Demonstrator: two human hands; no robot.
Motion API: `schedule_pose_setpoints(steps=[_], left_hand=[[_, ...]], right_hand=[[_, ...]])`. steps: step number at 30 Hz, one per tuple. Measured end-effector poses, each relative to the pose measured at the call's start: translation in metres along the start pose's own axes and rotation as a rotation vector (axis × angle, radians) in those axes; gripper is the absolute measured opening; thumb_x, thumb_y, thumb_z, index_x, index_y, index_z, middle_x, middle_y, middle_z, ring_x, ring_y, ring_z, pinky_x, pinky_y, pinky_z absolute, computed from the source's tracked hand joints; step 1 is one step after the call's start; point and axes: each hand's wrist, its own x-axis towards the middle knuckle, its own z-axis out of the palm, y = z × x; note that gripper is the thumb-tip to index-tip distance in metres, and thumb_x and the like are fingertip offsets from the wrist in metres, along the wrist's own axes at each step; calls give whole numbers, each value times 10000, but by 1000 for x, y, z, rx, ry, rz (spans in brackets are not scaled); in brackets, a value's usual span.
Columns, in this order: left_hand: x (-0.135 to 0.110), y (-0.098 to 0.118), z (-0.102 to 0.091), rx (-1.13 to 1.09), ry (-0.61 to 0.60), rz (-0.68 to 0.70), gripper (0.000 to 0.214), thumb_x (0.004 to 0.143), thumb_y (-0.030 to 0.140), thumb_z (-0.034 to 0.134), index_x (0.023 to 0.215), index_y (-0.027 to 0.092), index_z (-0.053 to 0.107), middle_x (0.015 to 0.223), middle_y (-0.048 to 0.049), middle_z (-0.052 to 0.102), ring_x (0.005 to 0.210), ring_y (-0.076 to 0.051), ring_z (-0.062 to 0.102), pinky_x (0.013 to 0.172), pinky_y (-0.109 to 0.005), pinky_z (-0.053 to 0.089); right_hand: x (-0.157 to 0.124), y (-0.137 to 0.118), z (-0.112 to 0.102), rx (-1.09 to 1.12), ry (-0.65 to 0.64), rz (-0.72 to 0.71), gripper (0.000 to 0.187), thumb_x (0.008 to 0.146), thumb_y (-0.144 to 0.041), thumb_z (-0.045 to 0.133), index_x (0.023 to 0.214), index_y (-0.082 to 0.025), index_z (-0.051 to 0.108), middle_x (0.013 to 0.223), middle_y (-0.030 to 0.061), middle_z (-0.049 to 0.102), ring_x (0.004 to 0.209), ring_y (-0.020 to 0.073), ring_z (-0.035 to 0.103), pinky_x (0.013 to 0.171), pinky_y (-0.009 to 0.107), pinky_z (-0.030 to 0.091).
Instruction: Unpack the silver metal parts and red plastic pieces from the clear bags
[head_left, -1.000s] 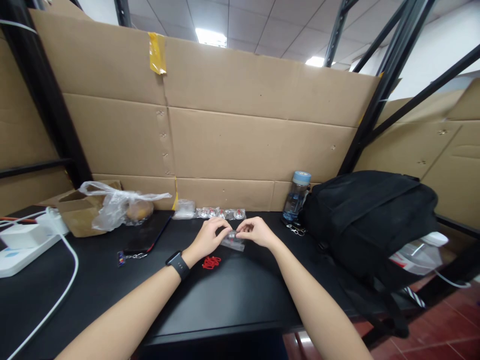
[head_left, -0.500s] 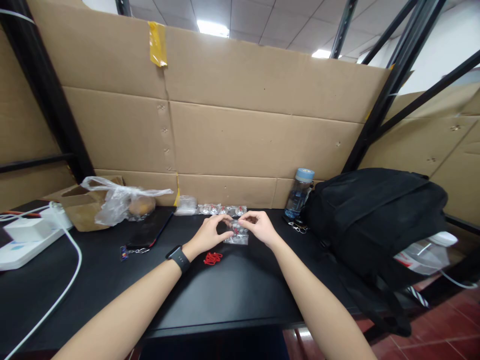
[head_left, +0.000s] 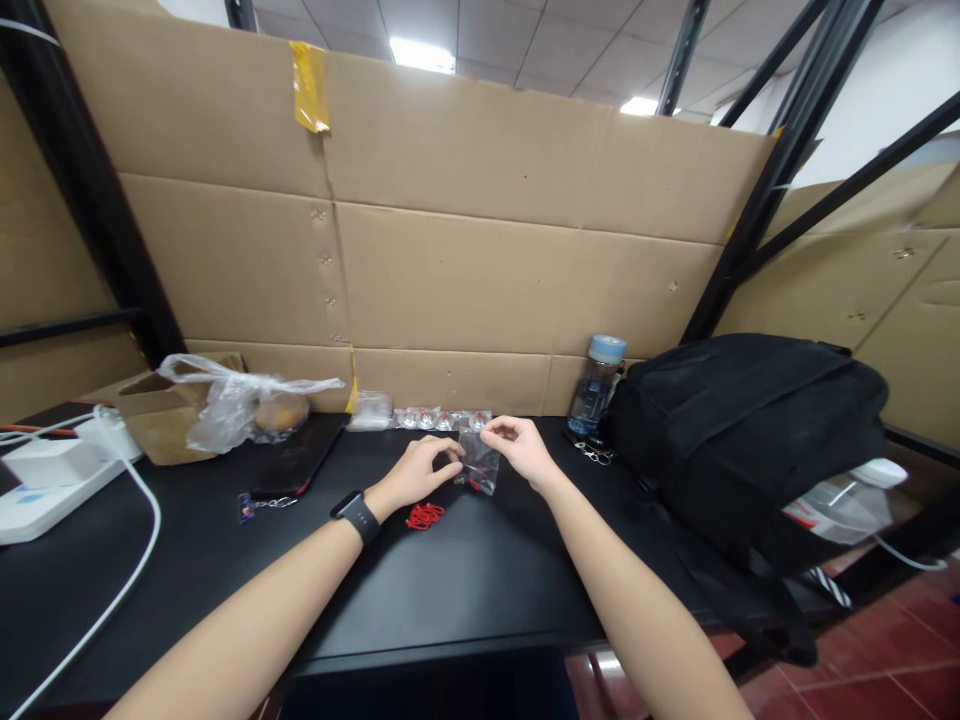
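Note:
A small clear plastic bag (head_left: 481, 460) is held between my hands above the black table, with something red at its bottom. My right hand (head_left: 519, 450) pinches its upper right edge. On the other side, the thumb and curled fingers of my left hand (head_left: 420, 472) close on the bag's left edge; a dark watch sits on that wrist. A bundle of red cord (head_left: 425, 516) lies just in front of my left hand. Behind the bag, several small clear packets (head_left: 427, 419) with red and silvery contents form a row beside a stack of clear bags (head_left: 372, 411).
A blue-capped bottle (head_left: 598, 385) and a black backpack (head_left: 750, 440) stand at the right. On the left are a dark flat case (head_left: 304, 458), a keychain (head_left: 259, 506), a tied plastic bag (head_left: 232, 405) and a white power strip (head_left: 52, 490). Cardboard (head_left: 450, 280) walls the back.
The plastic bag has turned more upright between my hands, and its red content now shows near the bottom. My left fingertips have drawn closer together. The view has shifted slightly.

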Motion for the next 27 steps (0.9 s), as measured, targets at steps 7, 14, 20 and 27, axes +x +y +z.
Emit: schedule_pose_setpoints(steps=[7, 14, 20, 27], left_hand=[[1, 5, 0, -94, 58, -47, 241, 937, 401, 561, 945, 220, 720, 1020, -41, 749, 979, -219, 664, 919, -337, 496], [5, -6, 0, -228, 142, -110, 244, 929, 405, 569, 971, 199, 692, 977, -47, 742, 904, -206, 677, 874, -328, 510], [2, 4, -7, -37, 288, -51, 271, 886, 343, 603, 1119, 209, 564, 957, -31, 671, 895, -194, 632, 865, -326, 483], [-1, 27, -14, 256, 45, 208, 317, 840, 362, 692, 1124, 241, 619, 1198, -65, 657, 1157, -264, 568, 1017, -394, 375]], right_hand=[[0, 0, 1, 54, 37, -39, 350, 760, -473, 765, 948, -189, 685, 923, 53, 707, 847, 184, 649, 801, 308, 517], [-1, 9, 0, 87, -144, 44, 495, 689, -383, 827, 1104, -187, 644, 831, 19, 691, 680, 135, 625, 669, 269, 510], [1, 13, 2, 108, 10, 152, 500, 670, -346, 825, 1091, -180, 613, 693, -17, 676, 572, 121, 579, 561, 241, 450], [-5, 8, 12, 146, -24, 257, 452, 683, -301, 817, 1061, -183, 601, 641, -20, 666, 534, 113, 563, 510, 217, 407]])
